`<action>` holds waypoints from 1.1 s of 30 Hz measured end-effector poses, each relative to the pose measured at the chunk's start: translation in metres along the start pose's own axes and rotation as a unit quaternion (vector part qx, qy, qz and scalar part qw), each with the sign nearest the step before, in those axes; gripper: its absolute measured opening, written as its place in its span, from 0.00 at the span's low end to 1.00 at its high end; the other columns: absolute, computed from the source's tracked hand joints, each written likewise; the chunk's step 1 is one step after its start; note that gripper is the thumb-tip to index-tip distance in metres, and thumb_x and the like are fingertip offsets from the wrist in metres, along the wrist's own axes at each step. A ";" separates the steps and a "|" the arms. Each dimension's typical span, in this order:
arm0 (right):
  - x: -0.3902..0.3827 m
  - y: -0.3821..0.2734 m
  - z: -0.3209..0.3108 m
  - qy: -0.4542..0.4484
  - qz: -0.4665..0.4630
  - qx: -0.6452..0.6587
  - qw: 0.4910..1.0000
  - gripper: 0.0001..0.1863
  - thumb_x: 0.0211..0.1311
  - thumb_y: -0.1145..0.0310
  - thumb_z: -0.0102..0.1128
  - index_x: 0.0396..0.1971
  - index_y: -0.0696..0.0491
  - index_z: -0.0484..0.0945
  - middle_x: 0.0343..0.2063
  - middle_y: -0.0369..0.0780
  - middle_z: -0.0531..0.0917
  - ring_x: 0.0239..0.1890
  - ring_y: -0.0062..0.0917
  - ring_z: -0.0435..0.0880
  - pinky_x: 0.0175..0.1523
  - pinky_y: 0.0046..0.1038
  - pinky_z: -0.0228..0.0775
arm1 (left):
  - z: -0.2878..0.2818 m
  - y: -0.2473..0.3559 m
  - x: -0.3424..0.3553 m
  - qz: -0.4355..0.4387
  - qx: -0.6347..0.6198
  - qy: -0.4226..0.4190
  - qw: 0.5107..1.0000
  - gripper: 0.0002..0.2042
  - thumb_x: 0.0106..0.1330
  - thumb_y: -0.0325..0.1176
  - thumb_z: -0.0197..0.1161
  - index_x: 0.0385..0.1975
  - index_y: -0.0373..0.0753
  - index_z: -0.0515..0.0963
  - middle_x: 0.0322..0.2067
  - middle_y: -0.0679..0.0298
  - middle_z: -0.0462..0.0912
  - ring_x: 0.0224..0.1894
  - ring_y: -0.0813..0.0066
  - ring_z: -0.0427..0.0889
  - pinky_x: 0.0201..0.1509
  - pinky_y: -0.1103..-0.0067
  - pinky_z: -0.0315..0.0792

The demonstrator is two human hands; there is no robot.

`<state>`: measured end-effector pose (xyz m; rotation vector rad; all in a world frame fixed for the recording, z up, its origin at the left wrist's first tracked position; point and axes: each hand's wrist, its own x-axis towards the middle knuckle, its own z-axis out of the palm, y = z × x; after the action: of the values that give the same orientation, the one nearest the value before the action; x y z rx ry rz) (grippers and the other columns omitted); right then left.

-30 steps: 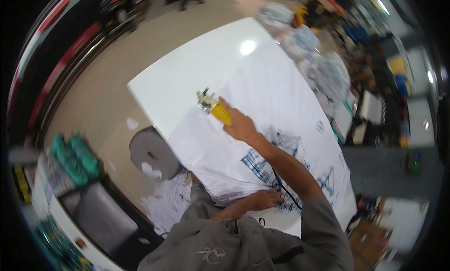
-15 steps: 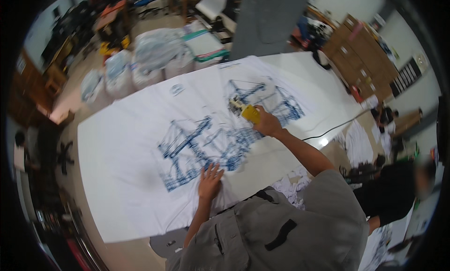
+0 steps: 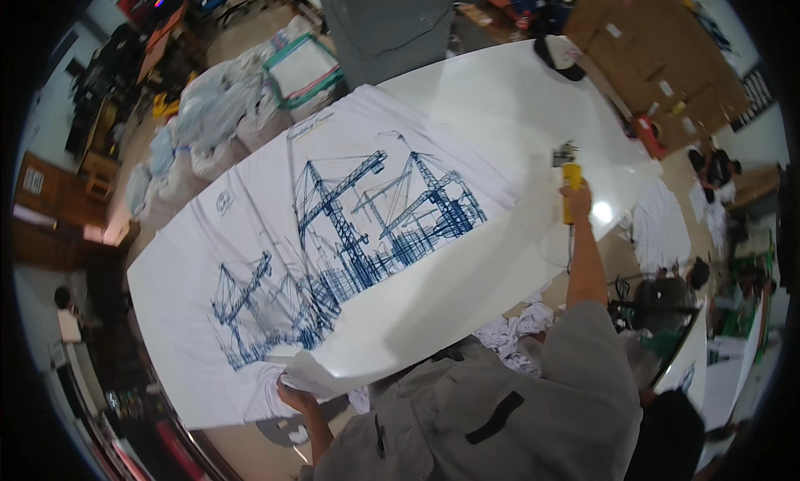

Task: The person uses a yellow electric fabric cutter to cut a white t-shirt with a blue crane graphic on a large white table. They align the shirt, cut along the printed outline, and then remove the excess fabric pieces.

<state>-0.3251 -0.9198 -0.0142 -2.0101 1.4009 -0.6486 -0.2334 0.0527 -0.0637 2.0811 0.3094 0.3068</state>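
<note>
A white cloth [image 3: 258, 194] printed with blue line drawings of cranes lies rumpled across the white table [image 3: 567, 106]. At its lower left, my left hand [image 3: 293, 394] grips a gathered fold along the near edge. My right hand [image 3: 579, 199] is wrapped round a yellow electric cutter [image 3: 572, 173] with a metal head, over bare tabletop to the right of the cloth. A dark cord runs down from the cutter.
Bulging sacks [image 3: 204, 110] and a grey pillar [image 3: 387, 23] line the far side. Cardboard [image 3: 658, 56] and a dark cap [image 3: 557, 58] are at the upper right. White scraps [image 3: 517, 339] lie below the table. A co-worker in black [image 3: 671, 435] stands at the lower right.
My view has swung round. The cutter has travelled right, off the printed cloth. My left hand has gone from lying spread on the cloth to gripping its near edge.
</note>
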 end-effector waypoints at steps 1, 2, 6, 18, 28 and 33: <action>0.019 0.012 -0.010 0.010 -0.011 0.019 1.000 0.38 0.47 0.60 0.79 0.61 0.54 0.77 0.45 0.45 0.87 0.46 0.40 0.87 0.53 0.42 0.79 | 0.001 -0.010 -0.027 0.030 0.159 0.069 0.984 0.27 0.81 0.40 0.49 0.69 0.21 0.66 0.58 0.35 0.78 0.63 0.38 0.77 0.69 0.55 0.70; 0.027 0.009 -0.010 -0.001 -0.006 0.024 1.000 0.32 0.48 0.62 0.77 0.56 0.55 0.80 0.40 0.41 0.87 0.40 0.32 0.85 0.47 0.36 0.78 | -0.013 -0.008 -0.048 0.080 0.198 0.116 0.970 0.27 0.81 0.38 0.49 0.70 0.21 0.64 0.58 0.36 0.77 0.63 0.39 0.77 0.70 0.56 0.69; 0.054 0.008 -0.013 -0.066 0.033 0.116 0.990 0.24 0.53 0.66 0.75 0.51 0.56 0.82 0.35 0.36 0.85 0.32 0.24 0.82 0.39 0.29 0.77 | -0.071 -0.006 -0.107 0.088 0.072 0.125 0.986 0.27 0.80 0.33 0.51 0.72 0.22 0.61 0.62 0.40 0.74 0.64 0.46 0.76 0.71 0.62 0.69; 0.077 0.025 0.025 0.102 -0.092 -0.123 0.983 0.39 0.63 0.59 0.72 0.71 0.60 0.71 0.58 0.52 0.81 0.62 0.44 0.80 0.68 0.38 0.71 | -0.007 0.209 -0.114 -0.223 -0.030 -0.329 0.917 0.11 0.74 0.34 0.57 0.49 0.36 0.81 0.40 0.68 0.83 0.42 0.81 0.79 0.46 0.80 0.74; -0.453 -0.181 0.011 -0.799 -0.269 0.016 0.537 0.51 0.55 0.55 0.78 0.77 0.50 0.62 0.68 0.47 0.77 0.67 0.36 0.76 0.68 0.34 0.69 | 0.088 0.353 -0.121 -0.297 -0.238 -0.386 0.840 0.10 0.79 0.35 0.51 0.36 0.42 0.79 0.27 0.70 0.77 0.29 0.81 0.76 0.31 0.81 0.71; -0.492 -0.129 0.043 -0.844 -0.155 -0.117 0.500 0.41 0.58 0.59 0.77 0.70 0.54 0.72 0.67 0.49 0.77 0.65 0.33 0.78 0.68 0.33 0.69 | 0.047 0.429 -0.052 -0.185 -0.423 -0.269 0.845 0.13 0.81 0.46 0.52 0.54 0.47 0.75 0.34 0.70 0.77 0.31 0.80 0.77 0.31 0.77 0.74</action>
<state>-0.3713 -0.4130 0.0203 -1.7212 -0.1891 1.3041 -0.2252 -0.2143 0.2784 1.1186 0.1723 -0.3386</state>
